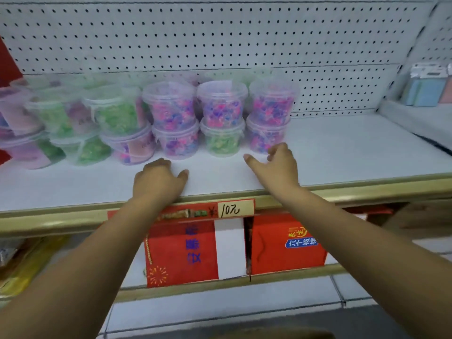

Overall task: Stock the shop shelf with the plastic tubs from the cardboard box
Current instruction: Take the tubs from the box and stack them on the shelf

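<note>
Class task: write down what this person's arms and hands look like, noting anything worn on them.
The left hand and right hand are bare: no gloves, rings, watch or bracelet show. The left arm and right arm are uncovered, with no sleeve in view up to the picture's edge.

Light even, bright, diffuse; no glare, only faint shadows. Left tubs (61, 123) smeared by blur, centre ones sharper. Wide-angle bowing bends shelf (342, 148) edge and pegboard (220, 33) rows.

Clear tubs (221, 104) hold pink-purple or green bits on a white shelf (342, 148) above red boxes (182, 248).
</note>
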Available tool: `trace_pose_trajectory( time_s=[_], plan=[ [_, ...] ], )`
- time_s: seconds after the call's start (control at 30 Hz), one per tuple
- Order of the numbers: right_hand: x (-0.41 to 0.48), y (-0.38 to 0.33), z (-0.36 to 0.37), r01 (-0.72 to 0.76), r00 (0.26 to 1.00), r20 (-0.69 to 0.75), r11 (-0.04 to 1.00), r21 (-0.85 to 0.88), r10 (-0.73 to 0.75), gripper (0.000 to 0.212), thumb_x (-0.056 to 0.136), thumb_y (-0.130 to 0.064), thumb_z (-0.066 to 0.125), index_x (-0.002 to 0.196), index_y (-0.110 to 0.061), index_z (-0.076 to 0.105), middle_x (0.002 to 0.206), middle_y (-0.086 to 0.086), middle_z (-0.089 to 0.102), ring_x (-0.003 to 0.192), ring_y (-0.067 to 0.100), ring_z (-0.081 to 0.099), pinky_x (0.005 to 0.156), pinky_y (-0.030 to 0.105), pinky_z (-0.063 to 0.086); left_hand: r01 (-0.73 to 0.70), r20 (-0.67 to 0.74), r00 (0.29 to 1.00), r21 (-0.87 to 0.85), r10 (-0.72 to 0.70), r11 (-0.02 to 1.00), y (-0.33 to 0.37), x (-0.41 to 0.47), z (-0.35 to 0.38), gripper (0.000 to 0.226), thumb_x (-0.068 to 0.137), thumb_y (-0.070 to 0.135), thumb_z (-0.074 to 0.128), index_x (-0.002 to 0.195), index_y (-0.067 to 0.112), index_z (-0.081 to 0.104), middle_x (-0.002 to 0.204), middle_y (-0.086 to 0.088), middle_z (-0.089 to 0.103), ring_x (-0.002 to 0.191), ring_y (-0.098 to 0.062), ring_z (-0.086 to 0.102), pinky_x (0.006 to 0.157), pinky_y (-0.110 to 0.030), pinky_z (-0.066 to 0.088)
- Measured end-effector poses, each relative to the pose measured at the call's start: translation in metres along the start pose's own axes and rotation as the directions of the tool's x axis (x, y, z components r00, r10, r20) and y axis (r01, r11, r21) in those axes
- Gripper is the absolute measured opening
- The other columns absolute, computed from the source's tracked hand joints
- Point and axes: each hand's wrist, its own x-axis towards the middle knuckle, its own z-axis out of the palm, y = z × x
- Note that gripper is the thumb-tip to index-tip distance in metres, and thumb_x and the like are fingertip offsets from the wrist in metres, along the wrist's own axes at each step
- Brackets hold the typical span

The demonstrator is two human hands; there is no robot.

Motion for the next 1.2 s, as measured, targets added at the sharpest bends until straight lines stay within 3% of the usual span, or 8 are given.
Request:
trace_pose_trajectory(
  time_s=[0.17,0.33,0.47,0.6,0.73,0.93,1.1,1.2],
  plan=[
    [-0.002,-0.046,0.048,0.011,0.991,0.135,0.992,-0.126,0.006,0.090,0.070,-0.066,0.075,0.134,-0.010,0.047,0.125,0.008,0.062,0.115,0.029,0.059,0.092,0.038,0.052,-0.058,0.018,0.998,-0.061,0.059,0.996,-0.012,0.002,0.002,0.070,0.094,0.061,0.046,0.141,0.010,0.049,0.146,-0.011,0.050,0.133,-0.032,0.046,0.106,-0.040,0.038],
    [0.019,-0.067,0.076,-0.044,0.998,0.048,0.992,-0.114,0.050,0.099,0.049,-0.079,0.068,0.131,-0.026,0.054,0.122,-0.001,0.066,0.109,0.025,0.065,0.087,0.042,0.057,-0.060,-0.014,0.998,-0.117,0.059,0.991,-0.015,0.007,0.004,0.071,0.091,0.063,0.051,0.138,0.011,0.051,0.140,-0.011,0.054,0.129,-0.032,0.048,0.104,-0.039,0.038],
    [0.025,-0.069,0.078,-0.080,0.996,0.012,0.983,-0.163,0.084,0.081,0.057,-0.077,0.069,0.121,-0.029,0.060,0.114,-0.003,0.070,0.102,0.026,0.069,0.083,0.040,0.058,-0.049,-0.006,0.999,-0.139,0.048,0.989,-0.016,0.009,0.003,0.078,0.090,0.064,0.052,0.149,0.014,0.040,0.149,-0.010,0.048,0.136,-0.031,0.043,0.109,-0.040,0.034],
    [0.019,-0.058,0.079,-0.105,0.994,-0.033,0.991,-0.085,0.103,0.087,0.069,-0.070,0.072,0.135,-0.018,0.051,0.127,0.005,0.065,0.120,0.033,0.058,0.096,0.044,0.051,-0.034,0.007,0.999,-0.173,0.036,0.984,-0.016,0.009,0.002,0.086,0.087,0.063,0.057,0.153,0.016,0.029,0.150,-0.011,0.046,0.138,-0.033,0.040,0.109,-0.044,0.034],
    [0.020,-0.053,0.080,-0.118,0.993,-0.012,0.993,0.003,0.118,0.094,0.061,-0.075,0.069,0.135,-0.020,0.051,0.127,0.003,0.065,0.121,0.033,0.057,0.097,0.045,0.051,0.048,0.078,0.997,-0.242,-0.030,0.969,-0.013,0.018,-0.001,0.093,0.083,0.059,0.065,0.154,0.015,0.023,0.146,-0.011,0.051,0.135,-0.034,0.045,0.109,-0.043,0.038],
    [0.026,-0.047,0.079,-0.138,0.990,0.009,0.990,-0.017,0.138,0.097,0.060,-0.074,0.075,0.136,-0.021,0.048,0.132,0.001,0.061,0.127,0.031,0.050,0.104,0.043,0.045,0.071,0.166,0.986,-0.302,-0.022,0.951,-0.005,0.030,0.002,0.100,0.084,0.057,0.066,0.159,0.023,0.009,0.158,-0.005,0.038,0.149,-0.027,0.028,0.122,-0.044,0.017],
    [0.032,-0.042,0.083,-0.140,0.990,0.005,0.988,-0.061,0.140,0.101,0.062,-0.075,0.075,0.140,-0.019,0.043,0.137,0.001,0.056,0.131,0.032,0.045,0.107,0.046,0.040,0.068,0.174,0.985,-0.295,-0.017,0.953,-0.005,0.029,0.002,0.099,0.087,0.056,0.063,0.160,0.022,0.005,0.162,-0.006,0.032,0.151,-0.028,0.021,0.123,-0.043,0.014],
    [0.032,-0.045,0.081,-0.147,0.989,0.012,0.987,-0.068,0.148,0.103,0.061,-0.074,0.076,0.141,-0.019,0.042,0.139,0.001,0.055,0.132,0.032,0.045,0.108,0.046,0.040,0.060,0.166,0.986,-0.415,0.011,0.908,-0.006,0.026,-0.003,0.088,0.089,0.048,0.065,0.158,0.021,0.019,0.158,-0.006,0.039,0.147,-0.028,0.029,0.121,-0.041,0.021]
  ],
)
